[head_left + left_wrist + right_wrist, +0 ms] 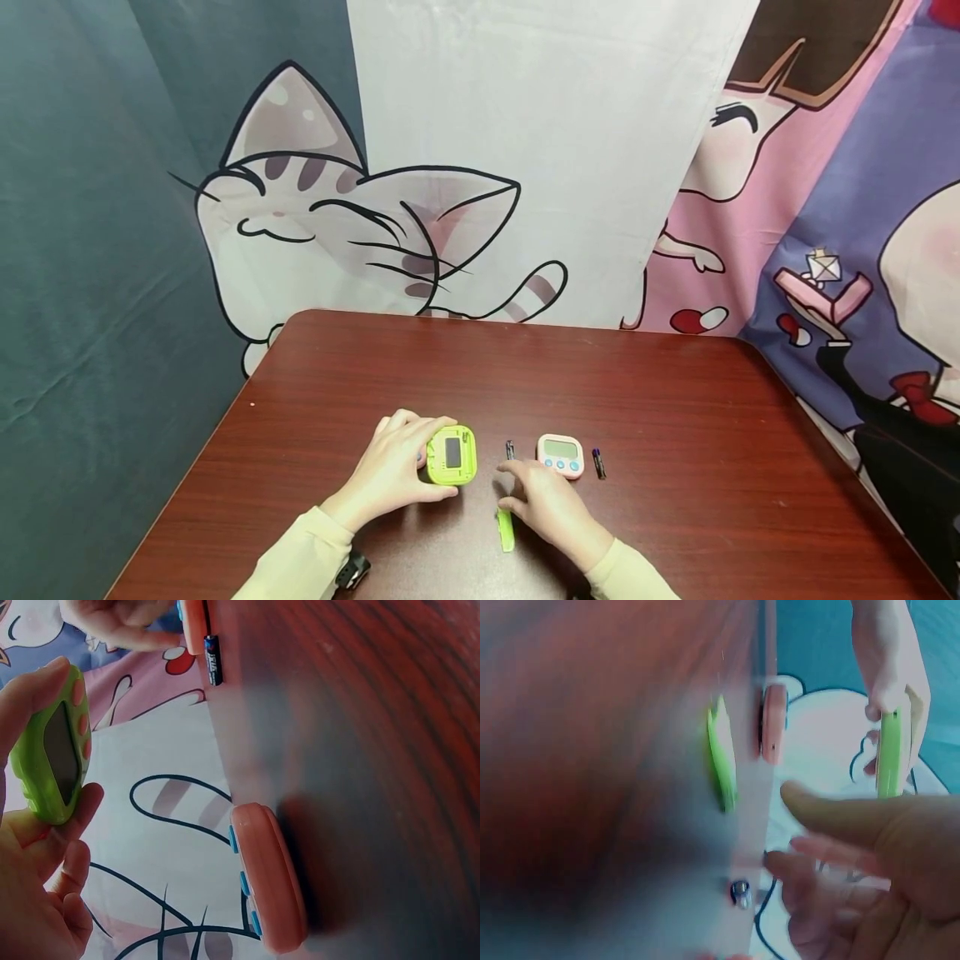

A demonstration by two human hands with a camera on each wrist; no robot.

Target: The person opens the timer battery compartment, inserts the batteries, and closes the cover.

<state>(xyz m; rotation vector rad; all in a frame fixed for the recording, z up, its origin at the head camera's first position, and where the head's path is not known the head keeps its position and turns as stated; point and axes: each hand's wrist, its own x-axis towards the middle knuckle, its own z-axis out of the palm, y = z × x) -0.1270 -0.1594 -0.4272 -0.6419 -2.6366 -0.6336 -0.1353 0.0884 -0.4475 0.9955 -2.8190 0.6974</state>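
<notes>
My left hand (397, 462) grips a lime-green digital timer (452, 456) between thumb and fingers, above the table. Its back faces the head camera and shows an uncovered battery compartment; in the left wrist view its dark screen (61, 754) and red buttons appear. My right hand (551, 504) hovers with thumb and fingers apart, nothing between them. Under its fingertips lies a narrow green battery cover (506, 532). Just beyond these fingers is a small battery (510, 450). A pink timer (560, 456) with blue buttons lies beside the right hand.
A second small battery (598, 463) lies right of the pink timer. Another pink timer (270, 877) stands on the table near my left hand, mostly hidden in the head view. The reddish-brown tabletop (675, 400) ends at a cartoon-printed curtain (555, 167).
</notes>
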